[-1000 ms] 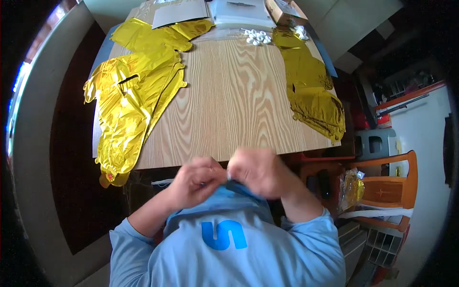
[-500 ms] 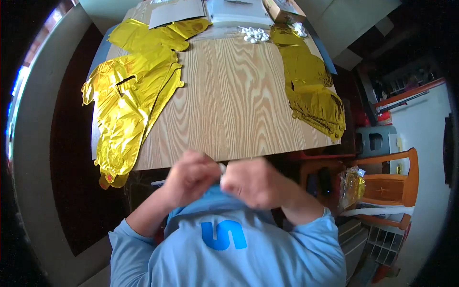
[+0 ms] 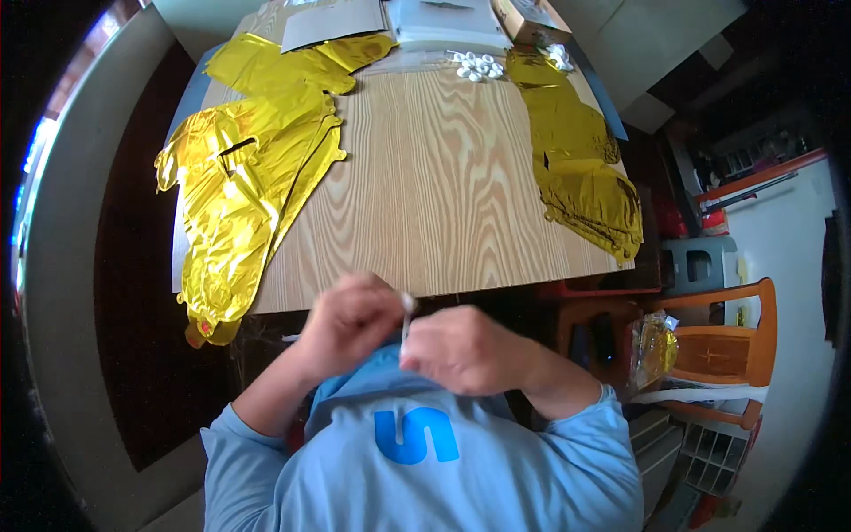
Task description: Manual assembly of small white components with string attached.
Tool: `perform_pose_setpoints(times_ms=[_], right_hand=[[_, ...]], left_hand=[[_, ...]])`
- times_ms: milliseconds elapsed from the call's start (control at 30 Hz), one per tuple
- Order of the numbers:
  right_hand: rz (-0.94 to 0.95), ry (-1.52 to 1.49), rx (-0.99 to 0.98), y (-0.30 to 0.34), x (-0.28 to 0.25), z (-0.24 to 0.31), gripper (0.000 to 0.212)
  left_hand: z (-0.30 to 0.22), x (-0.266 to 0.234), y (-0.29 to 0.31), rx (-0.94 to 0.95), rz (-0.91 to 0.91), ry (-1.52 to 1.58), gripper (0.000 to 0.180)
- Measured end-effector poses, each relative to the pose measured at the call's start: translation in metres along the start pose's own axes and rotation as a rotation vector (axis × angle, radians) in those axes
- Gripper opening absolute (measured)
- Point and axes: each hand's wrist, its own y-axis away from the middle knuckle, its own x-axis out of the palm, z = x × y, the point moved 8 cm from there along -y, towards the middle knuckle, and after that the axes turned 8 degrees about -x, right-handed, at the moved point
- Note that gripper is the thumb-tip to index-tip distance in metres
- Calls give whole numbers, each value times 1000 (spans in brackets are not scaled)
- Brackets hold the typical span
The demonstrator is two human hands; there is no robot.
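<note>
Close to my body, just off the table's front edge, my left hand (image 3: 351,324) and my right hand (image 3: 465,351) face each other with bent fingers. A small white coil of thin ribbon or cord (image 3: 408,303) shows at the fingertips of my left hand. From it a narrow white strand runs down to my right hand, whose fingers pinch it. How far the strand goes inside either hand is hidden. Similar small white coils (image 3: 477,67) lie in a cluster at the far side of the table.
Flat gold foil balloons (image 3: 232,199) cover the left of the wooden table (image 3: 417,186); more gold foil (image 3: 576,146) lies along its right. At the back are grey sheets (image 3: 332,24), clear plastic bags (image 3: 448,25) and a cardboard box (image 3: 532,19). A wooden chair (image 3: 758,355) stands at right.
My right hand has moved slightly down from my left, and the white strand between them now shows. The view has shifted slightly.
</note>
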Motion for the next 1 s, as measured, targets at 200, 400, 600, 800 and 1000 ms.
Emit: perform_pose_setpoints(times_ms=[200,400,600,800,1000], right_hand=[[49,179,-24,1,1,-13,15],[-155,172,220,-11,-42,-29,15],[-77,34,-3,-16,-28,4,16],[67,-2,49,-5,-2,-1,16],[-91,131,32,-13,-31,-18,11]], left_hand=[[-4,-17,3,-94,-105,81,13],[-13,9,4,77,74,85,15],[-9,6,3,114,39,22,11],[0,-14,0,-122,-87,114,7],[0,-5,4,-195,-34,383,10]])
